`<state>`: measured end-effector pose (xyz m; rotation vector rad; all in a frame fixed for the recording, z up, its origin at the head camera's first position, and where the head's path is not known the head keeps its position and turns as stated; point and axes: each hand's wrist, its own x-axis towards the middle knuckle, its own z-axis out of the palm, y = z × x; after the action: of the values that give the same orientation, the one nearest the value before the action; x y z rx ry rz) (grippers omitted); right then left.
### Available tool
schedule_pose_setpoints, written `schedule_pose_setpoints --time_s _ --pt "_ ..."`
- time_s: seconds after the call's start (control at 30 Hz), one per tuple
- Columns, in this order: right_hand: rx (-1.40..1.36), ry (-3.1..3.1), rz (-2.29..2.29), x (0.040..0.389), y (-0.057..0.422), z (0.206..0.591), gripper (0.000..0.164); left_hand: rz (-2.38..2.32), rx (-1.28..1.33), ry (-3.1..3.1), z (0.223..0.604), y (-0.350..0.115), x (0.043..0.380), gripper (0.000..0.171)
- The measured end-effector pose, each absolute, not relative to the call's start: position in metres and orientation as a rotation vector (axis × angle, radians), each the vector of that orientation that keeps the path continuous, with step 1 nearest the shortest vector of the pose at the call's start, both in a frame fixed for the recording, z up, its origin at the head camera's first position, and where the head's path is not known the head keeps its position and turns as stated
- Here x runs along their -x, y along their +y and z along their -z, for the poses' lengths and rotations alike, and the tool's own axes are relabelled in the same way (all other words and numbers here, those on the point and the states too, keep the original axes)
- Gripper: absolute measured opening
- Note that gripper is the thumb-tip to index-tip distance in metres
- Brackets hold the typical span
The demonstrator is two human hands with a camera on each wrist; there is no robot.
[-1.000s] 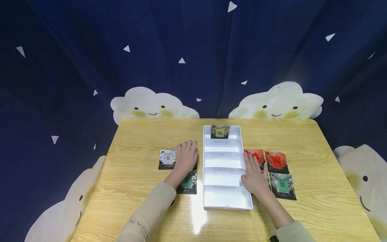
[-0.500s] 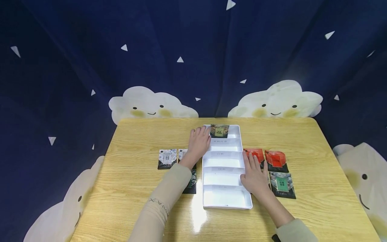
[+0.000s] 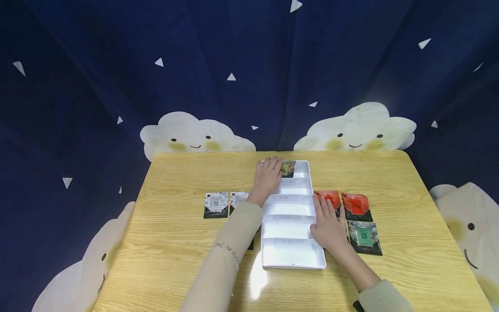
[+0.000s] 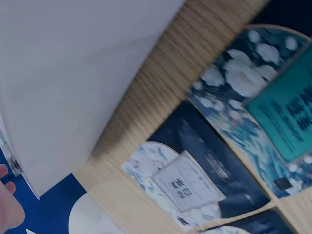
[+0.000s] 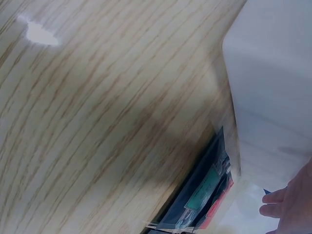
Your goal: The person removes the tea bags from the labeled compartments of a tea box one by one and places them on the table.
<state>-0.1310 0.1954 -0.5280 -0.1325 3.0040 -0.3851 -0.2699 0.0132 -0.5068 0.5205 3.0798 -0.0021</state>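
My left hand (image 3: 268, 177) reaches over the far left corner of a white divided tray (image 3: 293, 253). Its fingertips overlap a dark tea packet (image 3: 288, 168) with a gold label, which leans in the farthest compartment; part of the packet is hidden behind them. In the left wrist view a few fingers (image 4: 9, 207) show at the left edge, beside the tray's wall. My right hand (image 3: 329, 227) lies with fingers spread at the tray's right side. It partly covers a red packet (image 3: 330, 200) and a green-labelled one.
Left of the tray lie two white packets (image 3: 216, 205) and a green-labelled packet (image 4: 287, 109), mostly behind my sleeve in the head view. On the right are another red packet (image 3: 356, 206) and a green-labelled packet (image 3: 364, 237). A dark blue curtain (image 3: 195, 52) hangs behind the wooden table (image 3: 171, 182).
My left hand has moved from the packets on the left, forward and right, to the gold-labelled packet in the tray's far compartment. My right hand has stayed in place.
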Motion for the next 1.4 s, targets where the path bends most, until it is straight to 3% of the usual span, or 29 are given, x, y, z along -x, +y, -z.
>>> schedule_pose_setpoints --time_s 0.4,1.03,1.4 --pt "0.126 2.991 0.413 0.132 0.195 0.527 0.076 0.091 -0.545 3.037 0.507 0.031 0.273 0.05" --pt "0.127 3.01 0.438 0.13 0.197 0.532 0.077 0.012 -0.598 3.231 0.516 0.03 0.265 0.028" --pt "0.122 3.005 0.444 0.13 0.196 0.532 0.077 -0.032 -0.596 3.305 0.523 0.026 0.261 0.028"
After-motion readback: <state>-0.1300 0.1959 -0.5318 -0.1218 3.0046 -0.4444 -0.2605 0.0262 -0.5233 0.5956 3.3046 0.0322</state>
